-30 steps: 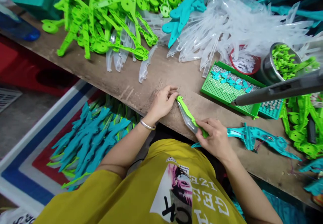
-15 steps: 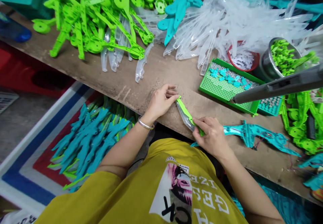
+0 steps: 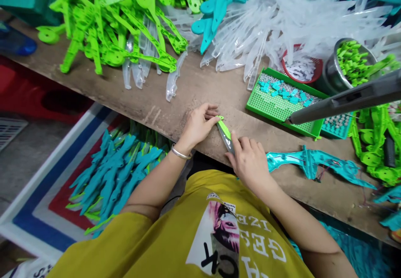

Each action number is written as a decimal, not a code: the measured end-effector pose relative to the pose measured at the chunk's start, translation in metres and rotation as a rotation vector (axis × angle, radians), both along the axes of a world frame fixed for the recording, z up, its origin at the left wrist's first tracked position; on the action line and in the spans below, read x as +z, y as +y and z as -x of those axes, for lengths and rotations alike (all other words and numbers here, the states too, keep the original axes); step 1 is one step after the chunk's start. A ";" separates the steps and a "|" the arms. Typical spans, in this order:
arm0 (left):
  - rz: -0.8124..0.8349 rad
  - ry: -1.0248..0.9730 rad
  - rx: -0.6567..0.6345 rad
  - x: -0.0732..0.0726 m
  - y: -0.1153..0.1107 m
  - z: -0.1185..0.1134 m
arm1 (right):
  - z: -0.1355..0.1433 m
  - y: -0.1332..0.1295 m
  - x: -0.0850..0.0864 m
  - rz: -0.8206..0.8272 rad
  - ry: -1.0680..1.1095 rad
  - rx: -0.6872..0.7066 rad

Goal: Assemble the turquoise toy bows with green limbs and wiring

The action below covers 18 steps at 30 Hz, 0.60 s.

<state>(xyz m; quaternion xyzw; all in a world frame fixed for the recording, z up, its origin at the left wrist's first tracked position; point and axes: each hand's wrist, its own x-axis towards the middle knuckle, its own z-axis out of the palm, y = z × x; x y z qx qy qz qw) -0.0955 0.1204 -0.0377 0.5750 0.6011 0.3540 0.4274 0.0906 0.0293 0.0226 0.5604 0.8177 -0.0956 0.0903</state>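
Gripping the near end of a green-and-clear plastic blade [image 3: 224, 130] in the right hand [image 3: 250, 159], over the front of the bench [image 3: 140, 96], left of a wired teal plastic shell [image 3: 308, 163]; touching its far tip with the left hand [image 3: 199, 123], pinching or not being unclear.

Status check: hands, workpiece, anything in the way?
Left hand at far tip of green-and-clear piece. Right hand closed over its near end, hiding it. Grey tool extends over green tray, apart from both hands.
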 end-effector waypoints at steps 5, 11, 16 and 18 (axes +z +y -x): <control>0.001 0.001 -0.002 0.000 0.001 -0.001 | 0.007 -0.003 -0.008 -0.023 -0.040 0.024; -0.007 -0.010 0.009 -0.004 0.001 -0.001 | 0.004 -0.006 -0.009 -0.039 -0.023 0.042; 0.026 -0.050 0.015 -0.004 0.003 -0.001 | 0.002 -0.006 -0.011 -0.051 -0.044 0.073; 0.032 -0.053 0.015 -0.003 0.003 -0.001 | 0.001 -0.006 -0.013 -0.047 -0.048 0.080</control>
